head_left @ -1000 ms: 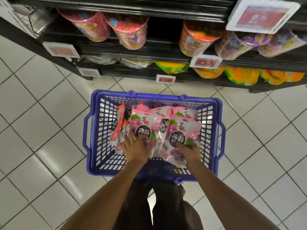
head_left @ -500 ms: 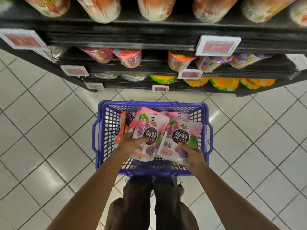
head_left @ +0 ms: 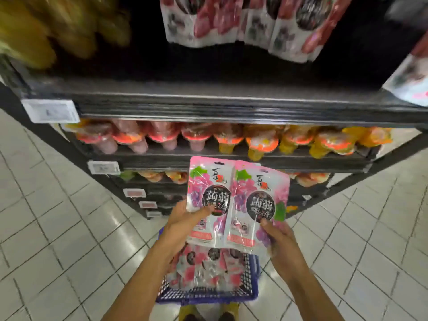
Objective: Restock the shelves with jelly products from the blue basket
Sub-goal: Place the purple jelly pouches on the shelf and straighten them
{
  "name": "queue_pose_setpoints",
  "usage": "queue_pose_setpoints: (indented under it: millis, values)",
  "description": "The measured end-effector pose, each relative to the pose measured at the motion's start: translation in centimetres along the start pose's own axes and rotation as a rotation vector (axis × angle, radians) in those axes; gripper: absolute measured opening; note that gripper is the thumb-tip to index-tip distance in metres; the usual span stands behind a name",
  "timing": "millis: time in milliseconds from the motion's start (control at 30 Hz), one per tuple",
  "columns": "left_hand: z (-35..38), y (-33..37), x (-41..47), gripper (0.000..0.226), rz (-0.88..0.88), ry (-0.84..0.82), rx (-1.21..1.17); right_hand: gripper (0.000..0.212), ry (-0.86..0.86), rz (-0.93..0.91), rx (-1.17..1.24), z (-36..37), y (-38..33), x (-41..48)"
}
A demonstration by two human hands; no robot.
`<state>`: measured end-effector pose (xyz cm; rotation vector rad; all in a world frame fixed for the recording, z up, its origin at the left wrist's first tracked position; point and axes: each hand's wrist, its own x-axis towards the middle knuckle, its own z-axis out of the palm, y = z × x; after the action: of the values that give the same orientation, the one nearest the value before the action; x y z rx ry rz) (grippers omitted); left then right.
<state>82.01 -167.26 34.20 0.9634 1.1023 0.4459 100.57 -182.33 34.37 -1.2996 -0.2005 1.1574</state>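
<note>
left pouch [head_left: 208, 193] printed 蒟蒻果冻 in white on a black circle, right pouch [head_left: 259, 205] the same, shelf tags [head_left: 51, 111] too blurred to read

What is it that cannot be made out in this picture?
All head view:
- Price tag: blurred, text unreadable.
- Yellow packs, top left: motion blur hides what they are.
- Blue basket: covered by the arms and held jelly pouches; remaining stock uncountable.
- White pouch: cut by right edge.
</note>
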Motion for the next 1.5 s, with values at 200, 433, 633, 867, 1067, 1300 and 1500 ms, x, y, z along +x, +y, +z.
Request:
queue_pose_setpoints:
  millis: [200, 433, 633, 867, 1067, 1300, 1500]
  values:
    - [1.9, 12.8, -5.9, 0.046, 0.31, -0.103, 0.071, 0.029, -0.022, -0.317, -0.066, 4.6, -11.9, -4.9]
    - [3.0, 23.2, -11.9, 0.051, 0.572, -0.181, 0.091, 0.026, -0.059, -0.599, -0.045, 8.2, -21.5, -9.2]
    - [3.9, 27.8, -14.7, 0.037, 0.722, -0.188, 0.109, 0.025, -0.011, -0.754, -0.192, 9.0, -26.6, -11.4]
    - [7.3, 32.5, -15.9, 0.046, 0.814, -0.208, 0.048, 0.028, 0.018, -0.915, -0.184, 8.9, -32.5, -13.9]
    - [11.5, 37.3, -15.8, 0.052, 0.901, -0.19, 0.026, 0.042, 0.109, -0.995, -0.213, 8.2, -40.2, -14.2]
    - [13.3, 40.5, -15.3, 0.052, 0.961, -0.157, -0.008, 0.034, 0.093, -1.084, -0.235, 7.7, -48.5, -11.4]
    - [14.6, 42.4, -15.5, 0.04, 0.998, -0.158, -0.021, 0.036, -0.014, -1.088, -0.204, 10.0, -53.6, -9.1]
